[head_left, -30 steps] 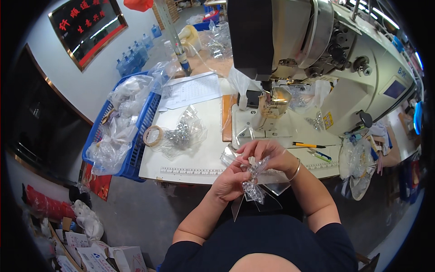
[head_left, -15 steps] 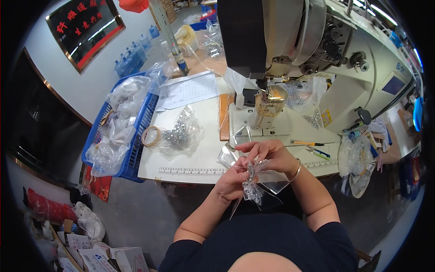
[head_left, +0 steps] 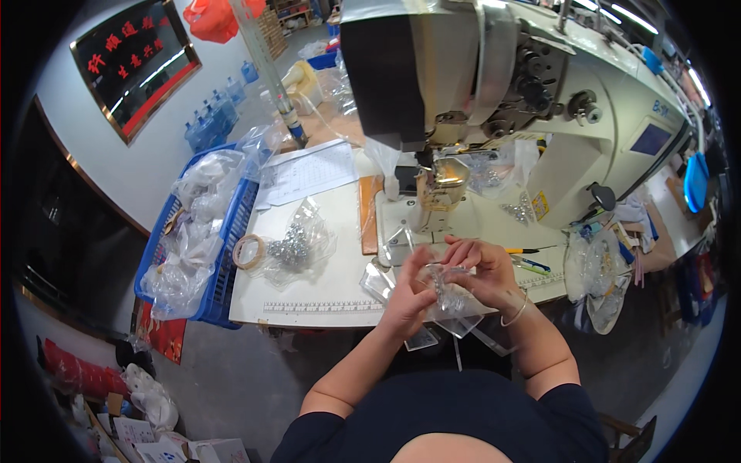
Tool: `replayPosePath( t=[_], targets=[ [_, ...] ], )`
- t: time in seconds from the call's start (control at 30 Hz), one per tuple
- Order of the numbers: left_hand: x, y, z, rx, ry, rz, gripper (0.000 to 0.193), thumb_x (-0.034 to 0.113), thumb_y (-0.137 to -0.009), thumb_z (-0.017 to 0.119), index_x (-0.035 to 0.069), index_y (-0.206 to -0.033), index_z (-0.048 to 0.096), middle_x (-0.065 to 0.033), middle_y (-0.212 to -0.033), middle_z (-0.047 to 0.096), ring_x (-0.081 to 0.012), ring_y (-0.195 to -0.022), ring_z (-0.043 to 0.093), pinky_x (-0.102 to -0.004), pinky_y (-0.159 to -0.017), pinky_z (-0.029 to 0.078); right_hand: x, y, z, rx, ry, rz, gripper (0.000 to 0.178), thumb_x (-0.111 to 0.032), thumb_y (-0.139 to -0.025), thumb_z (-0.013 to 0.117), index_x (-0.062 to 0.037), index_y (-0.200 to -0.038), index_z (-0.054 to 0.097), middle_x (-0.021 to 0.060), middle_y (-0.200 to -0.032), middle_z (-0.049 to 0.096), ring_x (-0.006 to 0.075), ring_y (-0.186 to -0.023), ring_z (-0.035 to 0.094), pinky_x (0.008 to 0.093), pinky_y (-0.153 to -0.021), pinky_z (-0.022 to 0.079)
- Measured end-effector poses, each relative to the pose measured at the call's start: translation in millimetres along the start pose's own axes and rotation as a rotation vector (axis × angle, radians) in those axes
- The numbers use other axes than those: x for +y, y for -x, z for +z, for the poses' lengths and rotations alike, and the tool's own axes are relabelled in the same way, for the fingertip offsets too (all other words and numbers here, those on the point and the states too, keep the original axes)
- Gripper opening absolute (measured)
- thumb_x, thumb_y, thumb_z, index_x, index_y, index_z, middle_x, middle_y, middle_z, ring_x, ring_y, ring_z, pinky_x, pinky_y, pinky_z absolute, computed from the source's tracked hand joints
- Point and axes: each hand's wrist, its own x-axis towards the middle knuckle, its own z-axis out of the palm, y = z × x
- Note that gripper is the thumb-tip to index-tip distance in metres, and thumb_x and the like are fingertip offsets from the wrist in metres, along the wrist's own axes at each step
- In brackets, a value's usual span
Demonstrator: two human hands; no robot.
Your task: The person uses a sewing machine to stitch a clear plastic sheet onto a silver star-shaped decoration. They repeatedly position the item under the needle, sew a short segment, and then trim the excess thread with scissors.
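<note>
My right hand (head_left: 485, 274), with a bangle on its wrist, grips a clear plastic piece (head_left: 457, 315) with shiny silver bits, just past the table's front edge. My left hand (head_left: 409, 302) is at the other side of this piece, thumb near it; its fingers are smeared by motion. Transparent strips and flaps hang below the hands. Beside my left hand, another clear flat piece (head_left: 377, 282) lies at the table edge. Directly beyond the hands stands the sewing machine (head_left: 540, 92), its needle area over a post-shaped bed (head_left: 444, 185).
Left on the white table (head_left: 324, 266) lie a tape roll (head_left: 248, 252), a clear bag of silver bits (head_left: 292, 245) and paper sheets (head_left: 305, 174). A blue basket (head_left: 226, 270) of plastic bags stands at the left edge. Pens (head_left: 531, 265) lie right; a ruler strip (head_left: 320, 307) runs along the front.
My left hand has shifted its fingers away from the pinch on the silver cluster and now blurs. The plastic piece has turned, its flaps spreading lower. The whole view has shifted slightly.
</note>
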Motion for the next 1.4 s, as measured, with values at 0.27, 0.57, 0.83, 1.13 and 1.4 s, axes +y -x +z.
replayPosePath(
  t=[0.27, 0.57, 0.83, 1.13, 1.4],
  targets=[
    [9.3, -35.7, 23.1, -0.361, -0.112, -0.004, 0.1, 0.007, -0.069, 0.071, 0.011, -0.145, 0.006, -0.0103, -0.139, 0.027, -0.0237, -0.131, 0.026, -0.0403, -0.107, 0.022, 1.1, 14.9, -50.7, 0.161, 0.272, 0.172, 0.016, 0.001, -0.072, 0.07, -0.0035, -0.072, 0.055, 0.0044, -0.076, 0.061, 0.0131, -0.077, 0.059, 0.0336, -0.086, 0.045],
    [-27.7, -52.1, 48.9, 0.021, -1.138, 0.54, 0.08, 0.013, -0.065, 0.08, 0.005, -0.13, 0.035, -0.0141, -0.126, 0.036, -0.0264, -0.122, 0.035, -0.0407, -0.097, 0.038, 20.9, 2.4, -67.8, 0.352, 0.332, 0.39, 0.023, -0.01, -0.069, 0.077, -0.0024, -0.069, 0.055, 0.0015, -0.064, 0.057, 0.0048, -0.06, 0.048, 0.0215, -0.054, 0.041],
    [-10.3, -60.4, 49.5, 0.222, 0.061, 0.04, 0.022, 0.005, -0.088, 0.05, 0.001, -0.108, 0.057, -0.0073, -0.101, 0.059, -0.0165, -0.09, 0.059, -0.0315, -0.081, 0.049, 17.9, -5.3, -58.6, 0.364, -0.538, 0.629, 0.015, -0.006, -0.075, 0.071, -0.0039, -0.07, 0.057, 0.0041, -0.067, 0.058, 0.0122, -0.06, 0.054, 0.0257, -0.055, 0.042],
    [69.4, -79.3, 26.3, 0.276, 0.204, -0.113, 0.029, 0.014, -0.09, 0.043, 0.0, -0.115, 0.05, -0.0124, -0.107, 0.057, -0.0257, -0.099, 0.058, -0.0428, -0.085, 0.049, -15.7, -82.6, -39.9, 0.358, -0.225, 0.669, 0.016, -0.004, -0.073, 0.072, -0.001, -0.071, 0.056, 0.0072, -0.068, 0.059, 0.0136, -0.058, 0.056, 0.0237, -0.054, 0.045],
    [99.5, -102.8, 19.4, 0.262, 0.056, -0.191, 0.022, 0.012, -0.09, 0.043, -0.002, -0.106, 0.05, -0.0123, -0.1, 0.057, -0.0245, -0.092, 0.059, -0.0429, -0.086, 0.051, -12.0, -100.6, -35.0, 0.355, 0.45, 0.441, 0.02, -0.015, -0.07, 0.072, 0.001, -0.064, 0.06, 0.0069, -0.058, 0.061, 0.011, -0.052, 0.055, 0.0263, -0.05, 0.044]
  ],
)
